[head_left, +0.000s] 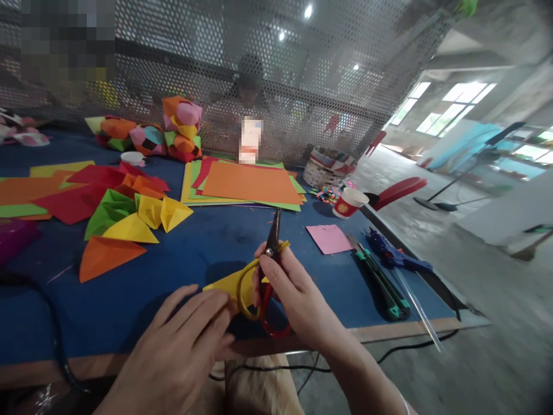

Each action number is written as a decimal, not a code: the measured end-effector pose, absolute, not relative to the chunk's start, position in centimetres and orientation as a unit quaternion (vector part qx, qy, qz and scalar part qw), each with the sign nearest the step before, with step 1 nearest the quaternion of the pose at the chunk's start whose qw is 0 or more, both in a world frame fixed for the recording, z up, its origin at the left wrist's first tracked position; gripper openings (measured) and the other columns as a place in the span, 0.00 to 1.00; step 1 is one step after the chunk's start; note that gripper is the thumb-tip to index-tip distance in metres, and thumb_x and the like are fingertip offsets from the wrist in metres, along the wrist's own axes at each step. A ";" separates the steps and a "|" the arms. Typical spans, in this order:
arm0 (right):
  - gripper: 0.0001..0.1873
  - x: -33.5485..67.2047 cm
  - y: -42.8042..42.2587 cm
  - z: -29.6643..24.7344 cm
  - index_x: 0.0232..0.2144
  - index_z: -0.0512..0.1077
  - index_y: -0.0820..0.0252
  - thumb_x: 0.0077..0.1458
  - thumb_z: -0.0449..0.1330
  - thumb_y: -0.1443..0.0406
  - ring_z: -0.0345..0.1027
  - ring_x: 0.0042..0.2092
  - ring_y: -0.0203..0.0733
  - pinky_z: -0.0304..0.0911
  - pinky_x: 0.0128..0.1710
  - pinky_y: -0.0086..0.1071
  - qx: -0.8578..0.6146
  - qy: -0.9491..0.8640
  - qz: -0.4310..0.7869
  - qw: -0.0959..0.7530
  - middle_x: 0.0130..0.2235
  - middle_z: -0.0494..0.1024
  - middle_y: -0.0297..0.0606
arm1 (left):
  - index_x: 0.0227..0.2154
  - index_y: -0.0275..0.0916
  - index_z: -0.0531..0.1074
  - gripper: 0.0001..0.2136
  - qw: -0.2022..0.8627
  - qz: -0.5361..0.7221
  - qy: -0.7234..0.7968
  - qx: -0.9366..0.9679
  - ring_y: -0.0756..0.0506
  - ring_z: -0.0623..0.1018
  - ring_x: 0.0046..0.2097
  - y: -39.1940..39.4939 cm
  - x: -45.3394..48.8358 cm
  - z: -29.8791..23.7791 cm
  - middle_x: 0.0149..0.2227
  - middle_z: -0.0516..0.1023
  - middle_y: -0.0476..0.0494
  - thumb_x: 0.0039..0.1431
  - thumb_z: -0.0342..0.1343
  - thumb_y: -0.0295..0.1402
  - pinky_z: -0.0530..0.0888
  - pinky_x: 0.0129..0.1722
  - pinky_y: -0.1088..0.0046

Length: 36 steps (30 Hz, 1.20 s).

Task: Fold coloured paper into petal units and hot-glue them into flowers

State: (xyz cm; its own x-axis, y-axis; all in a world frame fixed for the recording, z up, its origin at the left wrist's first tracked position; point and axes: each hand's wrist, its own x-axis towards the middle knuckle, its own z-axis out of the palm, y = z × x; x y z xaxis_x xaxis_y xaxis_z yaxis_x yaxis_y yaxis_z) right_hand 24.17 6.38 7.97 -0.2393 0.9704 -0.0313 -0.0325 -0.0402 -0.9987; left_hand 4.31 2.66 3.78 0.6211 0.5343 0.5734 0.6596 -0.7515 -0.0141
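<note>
My right hand (290,294) grips a pair of scissors (271,253) with red and yellow loops, its dark blades pointing up and away from me. My left hand (181,340) pinches a folded yellow paper piece (224,283) at the near edge of the blue table (173,300). The yellow paper lies right beside the scissor handles, with a thin yellow strip (283,246) reaching across the blades.
Folded paper cones (129,227) and flat coloured sheets (246,184) cover the table's left and middle. A pink square (329,238), a paper cup (349,203), a green cutter (380,282) and a blue glue gun (395,256) lie right. Perforated metal screen behind, with a person beyond it.
</note>
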 end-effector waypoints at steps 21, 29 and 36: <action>0.13 26.3 8.1 8.8 0.42 0.62 0.55 0.66 0.51 0.52 0.60 0.21 0.31 0.58 0.19 0.24 -0.507 -0.564 0.518 0.396 0.24 0.66 0.25 | 0.52 0.40 0.76 0.15 0.047 -0.316 -0.316 -0.893 0.44 0.80 0.52 2.2 3.8 1.9 0.50 0.84 0.46 0.68 0.48 0.25 0.74 0.56 0.64; 0.11 27.5 9.3 9.5 0.39 0.61 0.56 0.63 0.53 0.54 0.61 0.19 0.30 0.55 0.17 0.23 -0.535 -0.552 0.514 0.380 0.23 0.65 0.23 | 0.54 0.39 0.75 0.16 0.082 -0.310 -0.273 -0.907 0.44 0.78 0.55 2.4 3.3 1.6 0.54 0.81 0.44 0.68 0.47 0.26 0.69 0.60 0.64; 0.12 27.8 9.3 9.4 0.39 0.62 0.56 0.62 0.54 0.55 0.63 0.19 0.30 0.57 0.17 0.22 -0.527 -0.563 0.504 0.390 0.22 0.66 0.23 | 0.55 0.42 0.74 0.16 0.100 -0.270 -0.326 -0.900 0.41 0.78 0.55 2.4 3.3 2.6 0.52 0.81 0.42 0.68 0.48 0.31 0.69 0.59 0.60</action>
State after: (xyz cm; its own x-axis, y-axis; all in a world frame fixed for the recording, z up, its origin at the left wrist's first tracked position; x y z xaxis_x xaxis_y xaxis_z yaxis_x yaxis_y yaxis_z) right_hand 27.78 9.27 9.36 -0.1418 0.9856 -0.0918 0.2008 -0.0622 -0.9776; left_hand 3.31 2.43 2.57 0.6417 0.5327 0.5518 0.6411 -0.7675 -0.0046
